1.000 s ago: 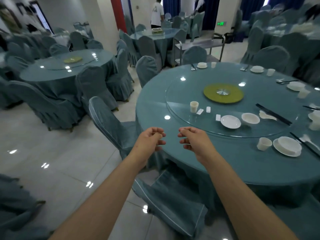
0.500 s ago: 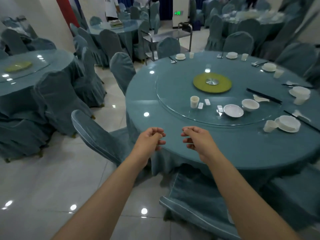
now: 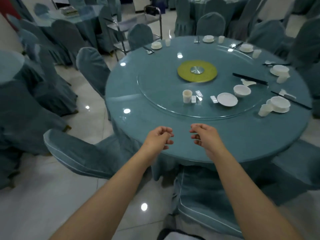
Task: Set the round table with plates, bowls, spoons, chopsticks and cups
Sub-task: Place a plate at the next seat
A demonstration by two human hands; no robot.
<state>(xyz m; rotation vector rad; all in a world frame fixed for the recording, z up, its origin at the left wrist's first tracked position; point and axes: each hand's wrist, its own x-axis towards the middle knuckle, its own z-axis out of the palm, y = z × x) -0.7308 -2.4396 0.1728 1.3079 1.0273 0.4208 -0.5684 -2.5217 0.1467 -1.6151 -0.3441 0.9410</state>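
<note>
White glazed ware waits on the glass turntable (image 3: 155,94) of the round table (image 3: 131,129): a cup (image 3: 187,96), a plate (image 3: 227,99), a bowl (image 3: 241,90), with chopsticks (image 3: 249,79) and a spoon (image 3: 248,82) behind them; the near rim place is bare. Left hand (image 3: 158,140) and right hand (image 3: 206,138) hover over that rim, fingers loosely curled inward, pinching nothing. Judgement: the pieces are stiff, light, slippery and breakable, so take the plate by its rim, the bowl and cup by their walls, and the chopsticks mid-length.
</note>
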